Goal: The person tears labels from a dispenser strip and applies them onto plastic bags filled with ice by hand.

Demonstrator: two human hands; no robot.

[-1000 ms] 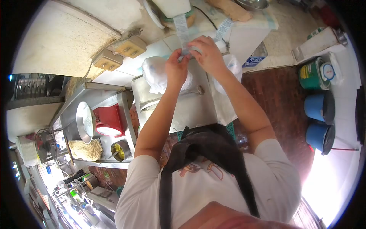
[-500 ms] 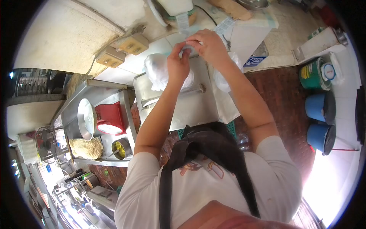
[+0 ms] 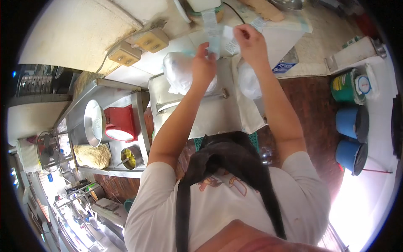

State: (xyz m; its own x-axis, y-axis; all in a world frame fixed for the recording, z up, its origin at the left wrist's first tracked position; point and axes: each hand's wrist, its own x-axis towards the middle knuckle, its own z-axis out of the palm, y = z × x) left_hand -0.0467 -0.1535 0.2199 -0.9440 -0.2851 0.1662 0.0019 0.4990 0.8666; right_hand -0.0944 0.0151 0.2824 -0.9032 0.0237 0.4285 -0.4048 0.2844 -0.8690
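Note:
My right hand [image 3: 253, 45] is raised over the right part of the metal work surface, its fingers pinched on a small white slip of printed paper [image 3: 231, 40]. Thumb and index finger of my left hand [image 3: 204, 68] are apart, next to the lower end of a hanging printed paper strip [image 3: 211, 30]; whether they touch it is unclear. Beside my left hand, a filled white plastic bag [image 3: 176, 72] rests on the metal surface [image 3: 218, 117]. Another white plastic bag [image 3: 249, 80] sits below my right hand, partly covered by the forearm.
On the left, a metal shelf holds a red scale [image 3: 120, 122], a metal pan [image 3: 95, 122], pale noodle-like strands [image 3: 93, 156] and a pot [image 3: 131, 157]. Wall outlets [image 3: 152, 40] are ahead. Blue buckets [image 3: 351, 122] and a green tub [image 3: 346, 87] stand at right.
My hands, together at a small white thing before, have come apart. The right one has moved right and up with the paper slip; the left one is a little lower. The view has shifted slightly.

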